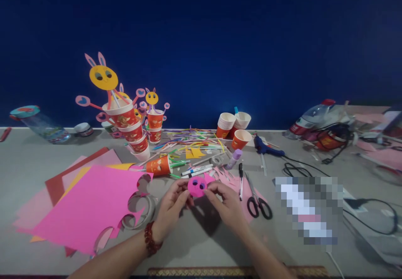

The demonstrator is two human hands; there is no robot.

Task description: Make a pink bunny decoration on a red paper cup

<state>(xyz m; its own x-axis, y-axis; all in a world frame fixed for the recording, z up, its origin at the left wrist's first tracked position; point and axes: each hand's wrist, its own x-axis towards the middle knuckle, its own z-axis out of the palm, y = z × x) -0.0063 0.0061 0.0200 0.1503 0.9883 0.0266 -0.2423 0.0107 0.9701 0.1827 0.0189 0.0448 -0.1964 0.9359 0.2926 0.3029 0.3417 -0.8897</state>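
Between my two hands is a round pink paper face (197,186) with two dark eyes on it. My left hand (172,206) pinches its left edge, and a beaded bracelet (151,239) circles that wrist. The right edge is gripped by the fingers of my right hand (225,203). Left of my hands lies a bright pink sheet (91,206) with round pieces cut out, over other coloured sheets. Black-handled scissors (259,207) and a black pen (240,181) lie right of my right hand.
Paper-cup figures with yellow faces (103,77) stand at the back left. Behind my hands are pipe cleaners (194,136), white markers (197,171), a purple-capped glue stick (234,159) and red cups (241,139). A blue glue gun (266,147) and a bottle (309,120) are at the right.
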